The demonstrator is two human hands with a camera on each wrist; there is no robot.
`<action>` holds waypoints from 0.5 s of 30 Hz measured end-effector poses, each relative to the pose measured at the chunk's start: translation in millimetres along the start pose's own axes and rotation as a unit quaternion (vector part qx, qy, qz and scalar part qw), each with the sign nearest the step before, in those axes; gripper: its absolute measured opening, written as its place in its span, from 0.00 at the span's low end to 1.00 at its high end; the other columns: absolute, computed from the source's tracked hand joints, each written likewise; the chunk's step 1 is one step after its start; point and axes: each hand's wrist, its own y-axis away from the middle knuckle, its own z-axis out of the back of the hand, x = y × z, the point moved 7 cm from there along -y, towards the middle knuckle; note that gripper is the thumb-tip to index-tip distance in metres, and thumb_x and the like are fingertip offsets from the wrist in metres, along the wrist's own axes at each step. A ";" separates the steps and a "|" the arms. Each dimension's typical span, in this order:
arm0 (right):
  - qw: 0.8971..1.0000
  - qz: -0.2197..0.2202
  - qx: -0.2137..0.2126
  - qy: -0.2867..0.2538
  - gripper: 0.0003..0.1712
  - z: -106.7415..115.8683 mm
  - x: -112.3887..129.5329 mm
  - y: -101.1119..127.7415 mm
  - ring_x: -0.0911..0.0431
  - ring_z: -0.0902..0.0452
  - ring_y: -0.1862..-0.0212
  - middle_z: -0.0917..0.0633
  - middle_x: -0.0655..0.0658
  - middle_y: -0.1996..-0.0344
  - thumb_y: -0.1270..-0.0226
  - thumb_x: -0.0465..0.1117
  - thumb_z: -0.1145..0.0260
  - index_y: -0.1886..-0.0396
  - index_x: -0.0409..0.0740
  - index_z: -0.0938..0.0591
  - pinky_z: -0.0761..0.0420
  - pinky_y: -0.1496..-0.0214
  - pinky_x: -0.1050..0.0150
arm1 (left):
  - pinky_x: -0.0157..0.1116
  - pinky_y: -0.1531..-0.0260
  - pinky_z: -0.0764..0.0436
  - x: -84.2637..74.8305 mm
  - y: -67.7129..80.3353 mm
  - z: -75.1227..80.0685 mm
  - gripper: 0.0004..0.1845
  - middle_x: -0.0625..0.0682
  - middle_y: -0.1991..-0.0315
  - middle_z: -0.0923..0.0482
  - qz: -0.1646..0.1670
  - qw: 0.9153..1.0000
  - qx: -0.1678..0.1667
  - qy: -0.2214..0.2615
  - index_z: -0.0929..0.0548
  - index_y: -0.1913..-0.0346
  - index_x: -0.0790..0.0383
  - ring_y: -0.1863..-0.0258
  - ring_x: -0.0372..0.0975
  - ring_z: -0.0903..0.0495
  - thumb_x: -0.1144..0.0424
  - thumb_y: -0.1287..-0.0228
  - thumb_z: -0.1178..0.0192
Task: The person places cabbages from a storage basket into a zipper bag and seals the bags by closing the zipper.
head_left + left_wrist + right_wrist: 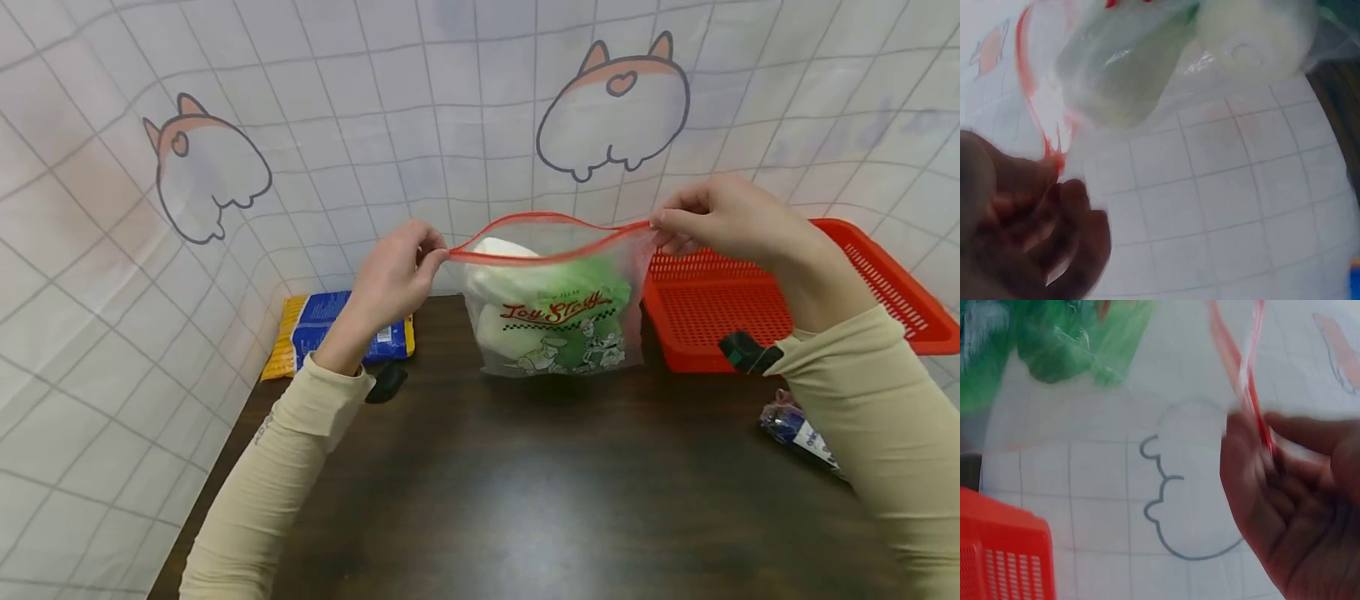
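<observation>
Both hands (393, 275) (712, 218) pinch "Toy Story" zip bag (555, 321).

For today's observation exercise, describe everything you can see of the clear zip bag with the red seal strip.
The clear plastic zip bag with a red seal strip is held up over the dark brown wooden table, its mouth partly open. The left hand pinches one end of the strip and the right hand the other, pulling it taut. Its front bears red lettering and cartoon figures. Inside sit white and green soft-looking items. A red plastic basket stands beside it.
</observation>
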 end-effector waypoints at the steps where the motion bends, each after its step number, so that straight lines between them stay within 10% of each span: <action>1: 1.000 0.002 -0.003 -0.002 0.23 -0.1 0.8 0.7 0.58 0.16 0.65 0.13 0.41 0.63 0.25 0.50 0.43 0.49 0.33 0.18 0.19 0.63 0.72 | 0.40 0.74 0.28 3.4 -0.3 -0.1 0.08 0.56 0.65 0.24 0.012 0.999 0.000 0.032 0.22 0.57 0.63 0.71 0.46 0.27 0.62 0.26 0.47; 5: 1.000 0.002 -0.017 0.006 0.25 -1.1 5.0 3.2 0.59 0.15 0.63 0.13 0.41 0.62 0.26 0.52 0.43 0.48 0.35 0.18 0.19 0.55 0.66 | 0.38 0.77 0.28 15.6 -0.5 -1.2 0.08 0.55 0.68 0.25 0.037 0.995 -0.006 0.093 0.23 0.57 0.62 0.73 0.47 0.26 0.60 0.25 0.48; 15: 0.999 -0.011 -0.026 -0.018 0.25 -1.9 4.1 3.7 0.59 0.14 0.63 0.13 0.40 0.60 0.26 0.52 0.42 0.46 0.34 0.19 0.20 0.48 0.59 | 0.41 0.68 0.30 1.8 -6.4 4.2 0.07 0.56 0.62 0.24 -0.044 0.999 -0.013 -0.008 0.21 0.58 0.66 0.68 0.46 0.28 0.65 0.26 0.47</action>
